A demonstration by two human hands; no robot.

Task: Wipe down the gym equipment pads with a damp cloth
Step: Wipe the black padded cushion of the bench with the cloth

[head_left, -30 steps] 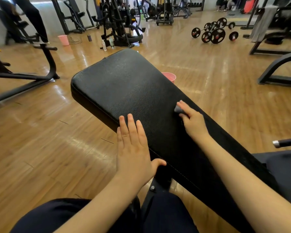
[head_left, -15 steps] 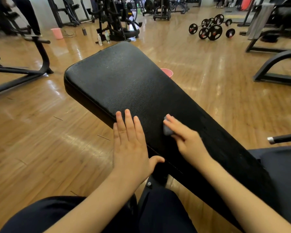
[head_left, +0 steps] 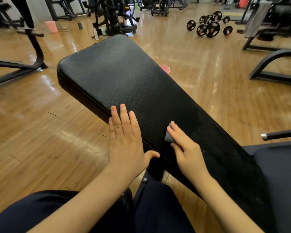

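The pad [head_left: 128, 84] fills the middle of the frame, a long black slab running from upper centre down to the lower right, where its narrow end is cut off by the frame edge. Its frame underneath is mostly hidden; only a dark strut and a bolt show at lower centre between the arms. A second dark cushion [head_left: 279, 174] at the right edge is cut off too. A pink bucket [head_left: 165, 68] peeks out from behind the pad's right edge, most of it hidden. The machines along the top are dark and hard to make out; a set of weights [head_left: 208, 25] lies on the floor [head_left: 32, 132] at upper right, and another pink bin [head_left: 51, 26] stands at upper left.

Compared with a second ago, the right hand and its cloth have slid down the pad toward the near edge, closer to the left hand, which has kept its place.

The left hand [head_left: 124, 140] lies flat on the pad's left edge at centre, fingers straight and together, thumb hooked out over the side. The right hand [head_left: 186, 148], just right of it, presses a small grey cloth [head_left: 169, 135] onto the pad; fingers extend over the cloth, which is mostly covered, so whether the thumb grips it cannot be told.
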